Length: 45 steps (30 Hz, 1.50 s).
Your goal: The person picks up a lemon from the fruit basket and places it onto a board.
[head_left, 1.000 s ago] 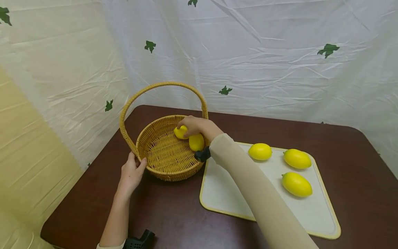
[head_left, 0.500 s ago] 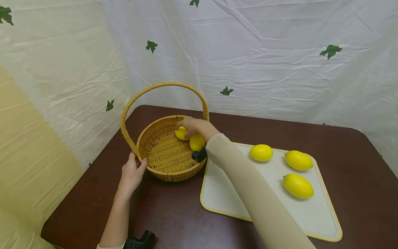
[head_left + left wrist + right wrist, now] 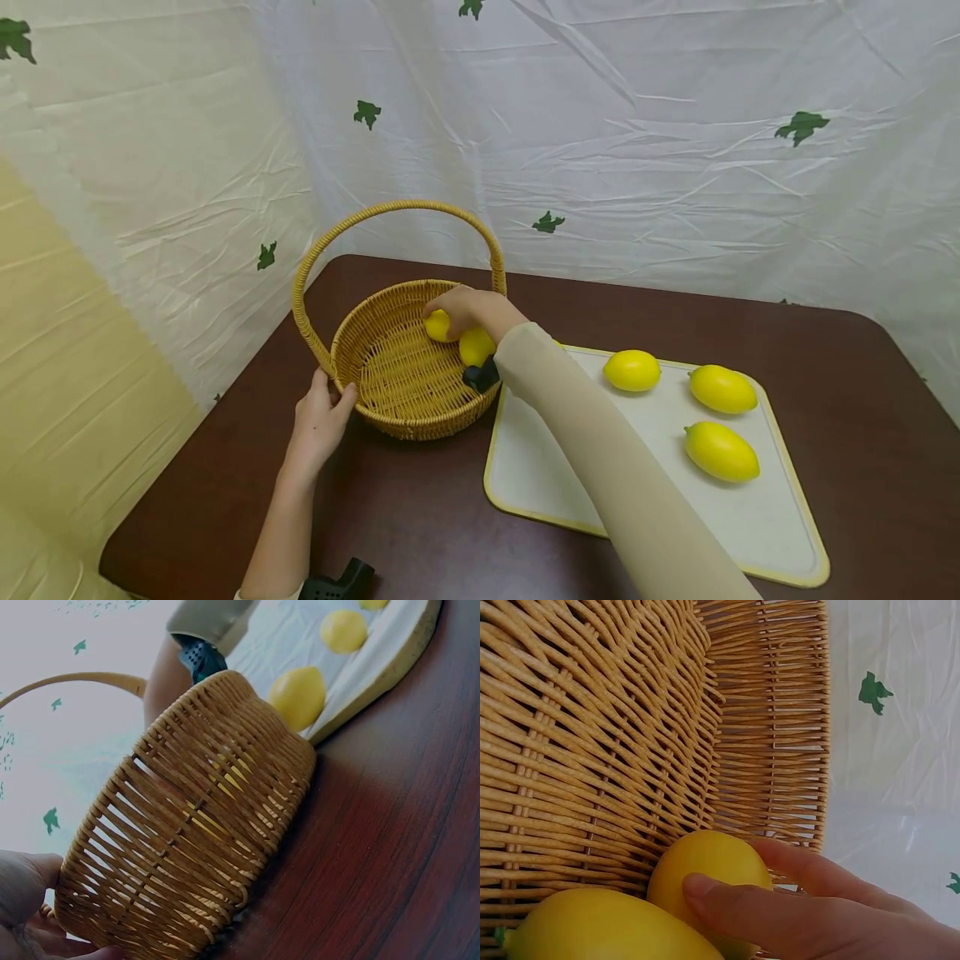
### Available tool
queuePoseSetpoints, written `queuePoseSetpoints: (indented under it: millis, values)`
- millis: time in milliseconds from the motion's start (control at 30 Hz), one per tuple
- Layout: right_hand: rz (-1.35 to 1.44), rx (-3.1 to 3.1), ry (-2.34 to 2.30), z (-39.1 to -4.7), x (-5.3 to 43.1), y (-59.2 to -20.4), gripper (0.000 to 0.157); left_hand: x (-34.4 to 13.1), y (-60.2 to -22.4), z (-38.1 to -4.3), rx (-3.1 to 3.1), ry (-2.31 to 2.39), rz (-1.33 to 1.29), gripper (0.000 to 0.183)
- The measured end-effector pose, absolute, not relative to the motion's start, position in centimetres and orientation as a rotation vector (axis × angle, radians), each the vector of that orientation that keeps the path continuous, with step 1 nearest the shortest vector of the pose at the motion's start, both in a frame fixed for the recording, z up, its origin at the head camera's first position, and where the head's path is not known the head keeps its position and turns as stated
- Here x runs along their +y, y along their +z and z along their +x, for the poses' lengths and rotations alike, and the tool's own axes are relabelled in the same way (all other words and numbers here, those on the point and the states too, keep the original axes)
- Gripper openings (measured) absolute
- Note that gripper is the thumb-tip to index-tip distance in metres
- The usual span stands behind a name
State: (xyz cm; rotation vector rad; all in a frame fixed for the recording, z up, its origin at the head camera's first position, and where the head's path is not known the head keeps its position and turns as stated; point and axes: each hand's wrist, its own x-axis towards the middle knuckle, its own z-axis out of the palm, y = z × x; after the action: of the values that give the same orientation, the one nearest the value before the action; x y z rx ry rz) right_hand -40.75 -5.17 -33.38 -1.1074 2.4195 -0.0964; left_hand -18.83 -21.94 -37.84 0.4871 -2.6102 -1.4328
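Note:
A round wicker basket (image 3: 405,375) with a tall arched handle (image 3: 405,205) stands on the table. My left hand (image 3: 321,421) grips its left rim by the foot of the handle, thumb on the near side. Inside, against the far right wall, my right hand (image 3: 472,308) holds a lemon (image 3: 705,870) between thumb and fingers. The lemon rests low in the basket, partly covered by the hand. Right beside it lies a second lemon (image 3: 607,930), nearer the front. Through the weave, the left wrist view shows yellow inside the basket.
To the right, a white tray (image 3: 540,475) with a yellow edge carries several lemons (image 3: 632,371); my right sleeve (image 3: 600,450) crosses over it and nearly hides one. A white curtain (image 3: 637,167) with green leaf shapes hangs behind the dark table (image 3: 420,517).
My right fingers have shifted slightly on the lemon at the basket's far right wall. The left hand keeps its grip, and the view has drifted a little.

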Motion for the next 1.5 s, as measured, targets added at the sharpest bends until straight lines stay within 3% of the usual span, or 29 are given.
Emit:
queuePoseSetpoints:
  millis: [767,1500]
  values:
    - [-1.333,2.373,-0.05,-40.6,-5.5,-32.4,0.05,-21.7,-37.6,-18.8,-2.629,-1.417,0.491,0.052]
    - [-1.676,2.38,-0.234,-38.0,-4.0,-30.1,0.051,-21.7,-37.7,-18.7,-2.649,-1.426,0.506,0.054]
